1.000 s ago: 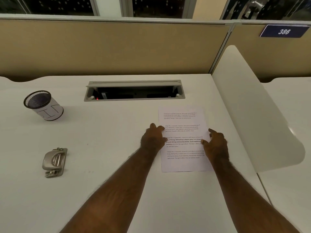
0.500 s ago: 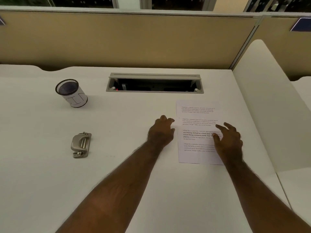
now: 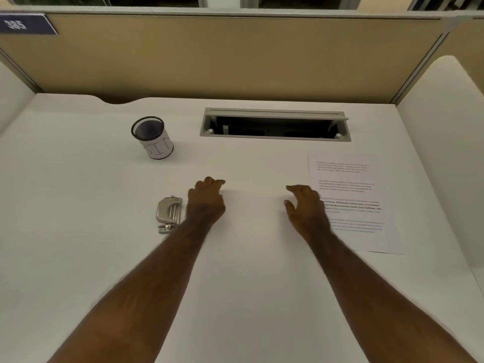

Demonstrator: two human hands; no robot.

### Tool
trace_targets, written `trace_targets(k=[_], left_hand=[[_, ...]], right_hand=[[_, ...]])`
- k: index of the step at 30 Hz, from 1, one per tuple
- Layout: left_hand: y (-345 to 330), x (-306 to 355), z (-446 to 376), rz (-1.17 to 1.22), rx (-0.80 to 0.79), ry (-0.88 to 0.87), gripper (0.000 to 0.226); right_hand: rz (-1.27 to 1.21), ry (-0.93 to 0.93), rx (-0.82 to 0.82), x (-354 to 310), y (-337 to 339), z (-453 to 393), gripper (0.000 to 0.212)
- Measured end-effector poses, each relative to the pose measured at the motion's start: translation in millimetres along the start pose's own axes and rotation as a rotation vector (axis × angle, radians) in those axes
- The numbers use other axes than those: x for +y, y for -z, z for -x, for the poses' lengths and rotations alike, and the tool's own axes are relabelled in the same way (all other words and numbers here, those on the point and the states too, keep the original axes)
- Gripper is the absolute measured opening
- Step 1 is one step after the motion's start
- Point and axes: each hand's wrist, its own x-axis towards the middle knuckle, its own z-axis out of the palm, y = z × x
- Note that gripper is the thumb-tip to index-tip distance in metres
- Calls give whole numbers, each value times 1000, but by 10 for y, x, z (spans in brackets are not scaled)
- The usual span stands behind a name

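- White desk top fills most of the view, closed at the back by a tan partition and on the right by a white rounded side divider; a dark blue number plate reading 385 sits at the partition's upper left corner.
- Set into the desk near the back is a grey cable hatch, its lid raised and the slot dark inside.
- To the left of the hatch stands a black mesh pen cup, upright, with a white paper band round its lower part.
- Printed sheet lies flat at the right of the desk, in front of the hatch's right end; it carries several short blocks of text, too blurred to read, with some bold lines near the middle.
- Right hand is over the sheet's left edge and hides part of it; its fingers are spread and loosely bent, the thumb out to the left, and it grasps nothing; whether the palm rests on the paper I cannot tell.
- Left hand is well apart from the sheet, near the middle of the desk; its fingers are bent at the knuckles with the tips down at the desk surface, and it has hold of nothing.
- Metal hole punch lies just beside the left hand, on its left; the wrist overlaps its right edge from this angle, so I cannot tell whether they touch.
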Motion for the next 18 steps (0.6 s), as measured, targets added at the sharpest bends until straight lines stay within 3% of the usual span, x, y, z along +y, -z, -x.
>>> trace_targets(k=[8, 11, 16, 18], left_hand=[[99, -448, 30, -82, -184, 14, 55], [143, -469, -1, -97, -268, 0, 56], [126, -544, 8, -77, -236, -57, 68], [129, -537, 27, -74, -244, -76, 64]], right_hand=[[-50, 135, -329, -826, -627, -52, 45], [24, 160, -347, -995, -750, -86, 46], [166, 214, -320, -1102, -850, -128, 47], [212, 242, -307, -1112, -861, -117, 47]])
